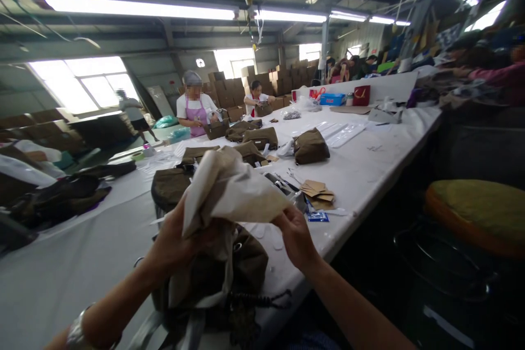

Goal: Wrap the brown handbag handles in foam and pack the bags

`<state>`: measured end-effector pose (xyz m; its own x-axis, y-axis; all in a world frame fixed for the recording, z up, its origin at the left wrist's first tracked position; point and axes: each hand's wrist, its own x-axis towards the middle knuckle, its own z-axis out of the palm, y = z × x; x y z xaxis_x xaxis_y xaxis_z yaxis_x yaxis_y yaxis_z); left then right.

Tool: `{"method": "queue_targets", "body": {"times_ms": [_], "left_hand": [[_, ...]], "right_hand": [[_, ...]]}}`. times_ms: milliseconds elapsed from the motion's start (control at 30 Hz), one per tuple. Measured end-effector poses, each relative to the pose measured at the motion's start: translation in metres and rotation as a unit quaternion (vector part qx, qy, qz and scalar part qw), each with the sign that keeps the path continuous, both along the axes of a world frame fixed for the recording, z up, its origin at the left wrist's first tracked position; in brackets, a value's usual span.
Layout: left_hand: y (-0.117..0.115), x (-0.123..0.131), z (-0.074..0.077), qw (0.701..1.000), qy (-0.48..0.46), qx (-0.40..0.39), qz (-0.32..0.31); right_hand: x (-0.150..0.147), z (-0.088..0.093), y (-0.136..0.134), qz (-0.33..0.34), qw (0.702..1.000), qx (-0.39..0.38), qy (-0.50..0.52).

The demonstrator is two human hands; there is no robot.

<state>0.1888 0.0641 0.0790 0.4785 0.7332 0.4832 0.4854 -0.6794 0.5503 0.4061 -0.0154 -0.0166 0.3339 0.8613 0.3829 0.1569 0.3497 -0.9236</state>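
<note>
Directly before me an olive-brown bag rests at the table's near edge, its straps hanging toward me. Pale beige lining fabric rises out of it, crumpled and lifted above the bag. My left hand grips the lining from the left, with its fingertips partly behind the cloth. On the other side, my right hand pinches the lining's right corner between thumb and fingers. A dark braided cord hangs on the bag's front. Another brown bag stands just behind my left hand.
Several brown bags, including one pouch, sit on the long white table. Cardboard tags and a small blue packet lie right of the lining. Two co-workers handle bags across the table. A yellow-topped stool stands right.
</note>
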Motion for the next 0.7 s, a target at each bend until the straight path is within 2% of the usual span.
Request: {"method": "queue_targets", "body": {"times_ms": [67, 133, 233, 300, 467, 533, 700], "left_hand": [[0.005, -0.011, -0.001, 0.996, -0.029, -0.033, 0.072], [0.006, -0.018, -0.004, 0.993, -0.043, -0.046, 0.104], [0.004, -0.023, -0.007, 0.994, -0.051, -0.045, 0.089], [0.002, -0.025, -0.007, 0.994, -0.054, -0.042, 0.084], [0.01, -0.044, -0.006, 0.993, -0.059, -0.036, 0.1], [0.015, -0.053, -0.006, 0.995, -0.047, -0.026, 0.087], [0.018, -0.065, -0.005, 0.997, -0.035, 0.018, 0.059]], "right_hand": [[-0.015, 0.001, -0.004, 0.032, 0.999, -0.021, 0.003], [-0.035, -0.003, -0.009, 0.059, 0.989, -0.06, -0.12], [-0.061, -0.011, -0.008, 0.043, 0.931, -0.118, -0.342], [-0.068, -0.012, -0.003, 0.046, 0.89, -0.145, -0.431], [-0.056, -0.006, 0.016, 0.149, 0.817, -0.129, -0.542], [-0.05, -0.003, 0.023, 0.16, 0.802, -0.121, -0.563], [-0.041, 0.001, 0.027, 0.19, 0.734, -0.052, -0.65]]}}
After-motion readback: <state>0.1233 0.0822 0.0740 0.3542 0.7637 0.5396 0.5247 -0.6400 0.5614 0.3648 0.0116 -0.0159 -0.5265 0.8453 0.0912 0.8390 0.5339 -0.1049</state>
